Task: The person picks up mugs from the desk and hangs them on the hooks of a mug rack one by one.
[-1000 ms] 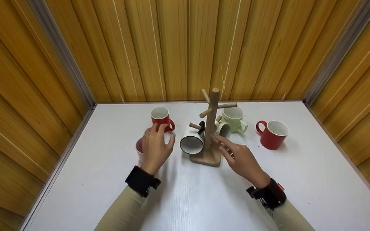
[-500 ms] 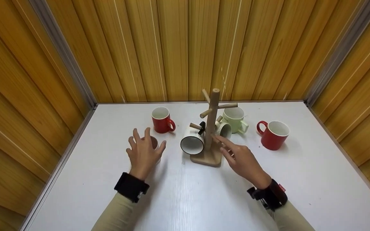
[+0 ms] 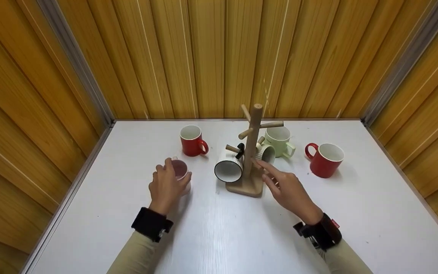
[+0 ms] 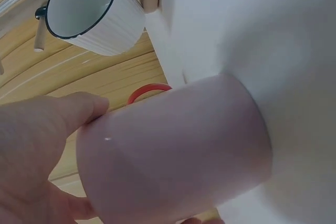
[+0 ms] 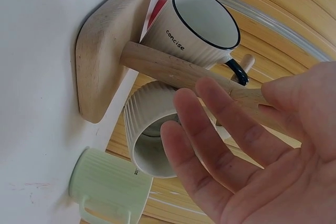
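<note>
My left hand (image 3: 165, 186) grips a pink mug (image 3: 181, 170) from above, thumb and fingers around its rim. The left wrist view shows that pink mug (image 4: 178, 150) upright, its base at the tabletop. My right hand (image 3: 289, 190) reaches to the post of a wooden mug tree (image 3: 252, 144), fairly straight fingertips against it, as far as I can tell. A white ribbed mug (image 5: 170, 40) with black rim and handle hangs from a lower peg. A cream ribbed mug (image 5: 144, 114) hangs on the tree's other side, its handle mostly hidden.
One red mug (image 3: 191, 142) stands behind the pink mug, and another red mug (image 3: 326, 161) at the right. A light green mug (image 3: 278, 141) is behind the tree. Several upper pegs stick out bare. Wood-patterned walls (image 3: 203, 57) enclose the white table (image 3: 219, 236).
My left hand moved from near the back red mug, leftward and back over the pink mug, opened wide, then closed around its rim. The right hand stayed at the mug tree.
</note>
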### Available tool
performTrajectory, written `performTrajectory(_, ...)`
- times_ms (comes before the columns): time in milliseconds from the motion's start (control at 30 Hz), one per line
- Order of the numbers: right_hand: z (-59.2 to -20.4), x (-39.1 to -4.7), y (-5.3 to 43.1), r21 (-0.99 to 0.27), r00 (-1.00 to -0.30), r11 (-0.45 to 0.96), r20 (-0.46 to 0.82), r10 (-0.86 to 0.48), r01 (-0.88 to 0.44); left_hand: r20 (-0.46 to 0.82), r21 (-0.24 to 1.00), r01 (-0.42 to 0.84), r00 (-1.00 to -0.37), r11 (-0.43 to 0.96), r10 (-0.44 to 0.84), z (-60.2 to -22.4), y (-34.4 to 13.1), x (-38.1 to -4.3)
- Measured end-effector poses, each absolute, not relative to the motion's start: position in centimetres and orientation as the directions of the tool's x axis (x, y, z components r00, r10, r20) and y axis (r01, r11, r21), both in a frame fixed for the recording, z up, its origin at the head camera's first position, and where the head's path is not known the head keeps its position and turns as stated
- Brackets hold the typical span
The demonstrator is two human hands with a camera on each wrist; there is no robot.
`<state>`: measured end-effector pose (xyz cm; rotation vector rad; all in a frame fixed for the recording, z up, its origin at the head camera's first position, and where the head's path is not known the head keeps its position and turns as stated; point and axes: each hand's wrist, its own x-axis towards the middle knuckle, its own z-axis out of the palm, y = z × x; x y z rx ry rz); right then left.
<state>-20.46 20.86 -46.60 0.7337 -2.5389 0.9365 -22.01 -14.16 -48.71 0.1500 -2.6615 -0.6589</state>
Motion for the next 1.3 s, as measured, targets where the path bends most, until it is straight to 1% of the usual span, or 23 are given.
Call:
performTrajectory(467,-46.5,-20.4,20.7,-0.519,-0.826,0.653,0.451,-0.34,-0.552,0.343,0.538,-0.007,-0.912,0.843,-0.227,-48.6,-15.1,-22.5)
performTrajectory(733,-46.3,-20.4,20.5,-0.517,-0.82,0.645,0.448,-0.356,-0.563,0.386,0.592,0.024,-0.886,0.805,-0.257,-48.3,-15.7,-22.0)
performTrajectory(900,-46.2,-20.5,20.6,-0.497,-0.807,0.648,0.465,-0.364,-0.578,0.406,0.688,0.113,-0.879,0.717,-0.251,-47.7,-15.2,-21.4)
performTrajectory(1033,-46.5,-20.6,20.9,-0.513,-0.809,0.633,0.453,-0.374,-0.58,0.421,0.754,0.19,-0.875,0.629,-0.24,-47.2,-14.4,-20.6)
performTrajectory(1167,-46.5,-20.5,20.9,-0.558,-0.825,0.611,0.438,-0.357,-0.561,0.48,0.765,0.284,-0.85,0.579,-0.218,-46.7,-13.5,-19.8)
performTrajectory(1300,-46.2,-20.2,20.7,-0.585,-0.827,0.593,0.472,-0.306,-0.553,0.556,0.745,0.386,-0.81,0.544,-0.186,-46.4,-12.7,-19.1)
